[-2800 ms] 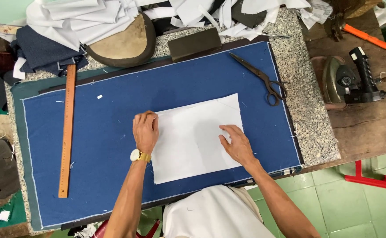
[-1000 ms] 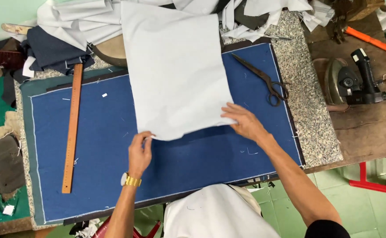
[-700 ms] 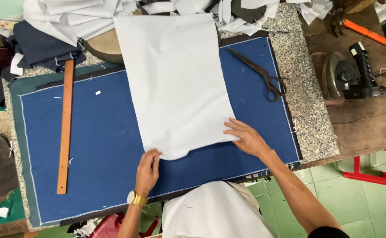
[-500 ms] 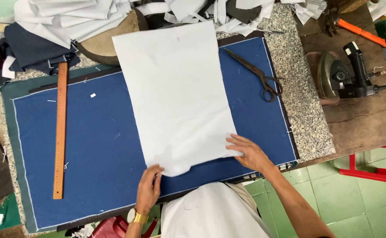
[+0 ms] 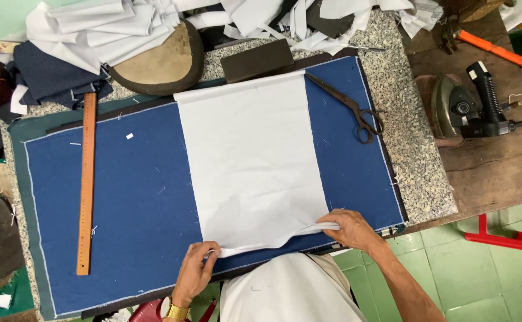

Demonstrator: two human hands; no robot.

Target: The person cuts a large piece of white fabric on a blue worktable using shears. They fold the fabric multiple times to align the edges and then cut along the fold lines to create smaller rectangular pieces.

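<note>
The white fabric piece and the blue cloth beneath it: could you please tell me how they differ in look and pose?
The white fabric piece is smaller and lies with its long side running away from the person; the blue cloth runs sideways along the table. The white piece's near edge is lifted, pinched by the left hand and right hand; the blue cloth lies fully flat, untouched. Both are plain, rectangular and spread out smooth.

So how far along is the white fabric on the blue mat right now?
Done: the white fabric lies unfolded and mostly flat along the blue mat. In hand: the left hand and right hand each pinch a near corner, and the near edge sags and puckers between them. Left: that edge is not yet flat. The scissors and wooden ruler lie untouched.
</note>
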